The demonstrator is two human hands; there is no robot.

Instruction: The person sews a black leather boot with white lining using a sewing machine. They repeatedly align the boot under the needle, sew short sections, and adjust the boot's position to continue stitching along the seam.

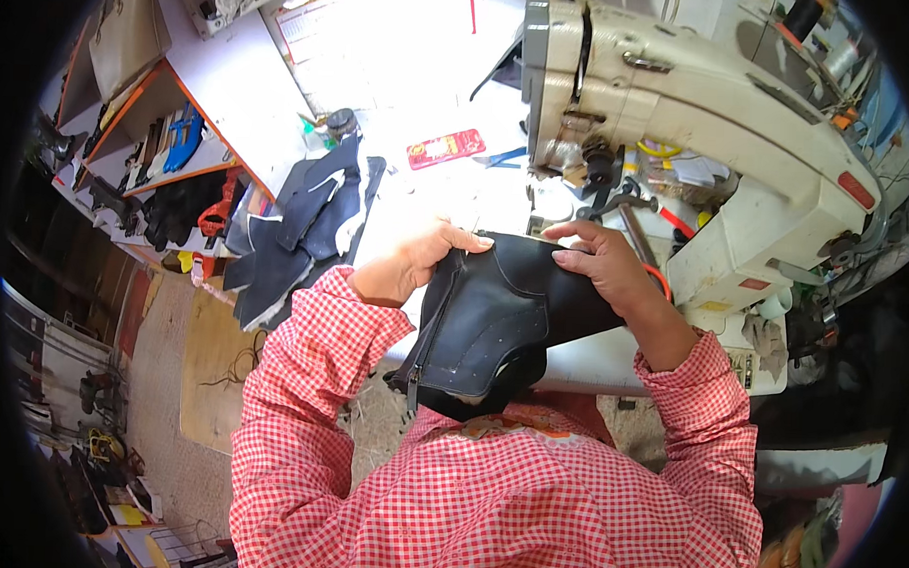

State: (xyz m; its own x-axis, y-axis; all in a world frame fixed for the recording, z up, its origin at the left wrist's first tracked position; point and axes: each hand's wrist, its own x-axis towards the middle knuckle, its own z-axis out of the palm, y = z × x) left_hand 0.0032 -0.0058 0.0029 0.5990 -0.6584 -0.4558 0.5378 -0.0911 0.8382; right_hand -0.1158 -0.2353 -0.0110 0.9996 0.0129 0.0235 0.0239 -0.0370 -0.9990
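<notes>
A black leather shoe upper point(488, 320) with a zipper down its left side lies across the front edge of the white sewing table point(432, 198). My left hand point(415, 261) grips its upper left corner by the zipper. My right hand point(603, 261) holds its upper right edge, fingers curled over the leather, close to the needle area of the cream sewing machine point(681, 102). Both sleeves are red and white checked.
A pile of dark blue and black cut leather pieces point(301, 224) hangs off the table's left edge. A red flat packet point(445, 147) and a small dark jar point(341, 122) lie farther back. Shelves with tools point(164, 144) stand at the left. Thread spools point(806, 16) sit at top right.
</notes>
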